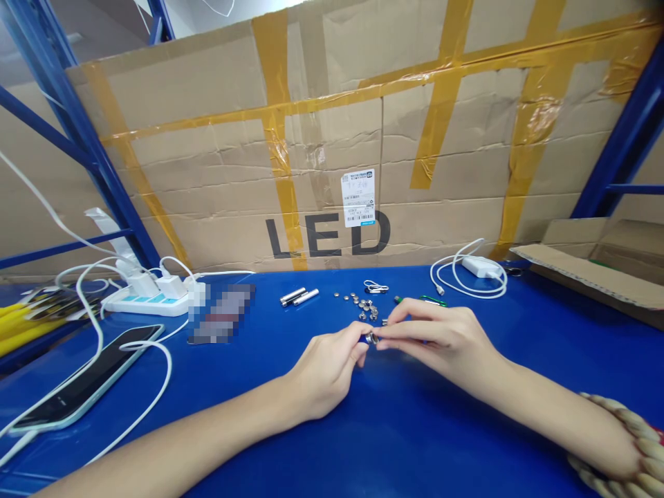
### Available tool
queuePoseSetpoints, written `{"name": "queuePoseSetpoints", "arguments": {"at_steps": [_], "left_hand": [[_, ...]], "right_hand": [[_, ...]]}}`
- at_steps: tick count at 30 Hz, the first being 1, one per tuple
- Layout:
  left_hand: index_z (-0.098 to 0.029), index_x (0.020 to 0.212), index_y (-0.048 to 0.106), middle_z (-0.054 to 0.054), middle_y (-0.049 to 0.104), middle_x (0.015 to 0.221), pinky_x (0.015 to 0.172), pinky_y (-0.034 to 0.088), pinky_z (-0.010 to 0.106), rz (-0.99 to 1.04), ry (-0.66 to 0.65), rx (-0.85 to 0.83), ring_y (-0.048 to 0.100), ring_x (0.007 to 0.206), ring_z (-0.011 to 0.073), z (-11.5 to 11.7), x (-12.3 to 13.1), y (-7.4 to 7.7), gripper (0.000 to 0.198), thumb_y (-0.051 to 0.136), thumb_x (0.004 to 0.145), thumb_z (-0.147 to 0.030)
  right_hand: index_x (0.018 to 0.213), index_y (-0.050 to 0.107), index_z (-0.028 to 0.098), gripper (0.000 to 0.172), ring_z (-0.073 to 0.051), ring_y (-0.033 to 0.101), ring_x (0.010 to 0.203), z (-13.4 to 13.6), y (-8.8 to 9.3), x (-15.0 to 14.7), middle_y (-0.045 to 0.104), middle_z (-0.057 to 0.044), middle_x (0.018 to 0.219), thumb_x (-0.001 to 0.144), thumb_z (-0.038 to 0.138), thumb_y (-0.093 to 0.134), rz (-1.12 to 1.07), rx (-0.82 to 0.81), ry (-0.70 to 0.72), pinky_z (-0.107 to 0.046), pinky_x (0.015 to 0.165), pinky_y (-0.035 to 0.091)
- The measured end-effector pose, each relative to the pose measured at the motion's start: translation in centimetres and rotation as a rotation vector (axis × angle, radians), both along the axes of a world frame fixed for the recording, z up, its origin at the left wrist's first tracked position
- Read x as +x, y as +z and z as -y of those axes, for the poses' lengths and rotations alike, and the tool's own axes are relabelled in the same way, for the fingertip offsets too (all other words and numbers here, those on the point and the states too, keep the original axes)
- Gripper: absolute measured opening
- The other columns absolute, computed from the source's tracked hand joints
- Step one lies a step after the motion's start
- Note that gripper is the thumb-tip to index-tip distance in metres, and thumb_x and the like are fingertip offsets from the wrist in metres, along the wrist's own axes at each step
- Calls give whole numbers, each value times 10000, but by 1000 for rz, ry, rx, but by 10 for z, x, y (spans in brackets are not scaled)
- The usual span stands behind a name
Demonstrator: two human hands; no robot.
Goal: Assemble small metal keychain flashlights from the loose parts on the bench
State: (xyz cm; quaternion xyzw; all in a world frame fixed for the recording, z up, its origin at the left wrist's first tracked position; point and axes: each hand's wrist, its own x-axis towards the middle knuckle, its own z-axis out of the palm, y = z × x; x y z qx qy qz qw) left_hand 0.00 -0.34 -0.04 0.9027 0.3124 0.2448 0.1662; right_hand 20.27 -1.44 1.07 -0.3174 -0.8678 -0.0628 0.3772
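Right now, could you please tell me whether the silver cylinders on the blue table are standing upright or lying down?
Lying down: the silver cylinders show their long sides stretched along the blue table.

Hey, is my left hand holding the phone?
No, the left hand pinches a small metal piece while the phone lies on the table.

Large black capitals reading "LED" stand on the big taped cardboard box. Partly over the D sits a white label with a barcode (its lower right corner is a blue patch); its print seems too small and blurred to read with any confidence.
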Motion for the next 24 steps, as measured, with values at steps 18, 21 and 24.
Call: {"name": "queuePoseSetpoints", "arguments": {"at_steps": [18,21,24], "left_hand": [[-187,989,489,2,605,753,621,434,210,-53,-50,4,581,666,130,2,1,0,183,325,907,-176],[-186,991,501,12,629,789,641,445,215,-51,-50,42,599,697,137,1,1,-1,183,337,911,-182],[-184,981,510,20,648,821,655,453,220,-42,-46,81,614,721,143,2,0,-2,173,351,911,-186]], "right_hand": [[590,697,194,305,-109,478,524,-2,2,-8,581,-18,597,716,470,658,-141,-400,-33,-227,482,345],[563,694,197,309,-108,473,522,-1,4,-10,578,-16,596,676,484,682,-168,-494,-67,-223,468,340],[561,692,193,297,-100,466,506,0,5,-13,576,-13,610,642,478,705,-222,-597,-94,-217,442,334]]}}
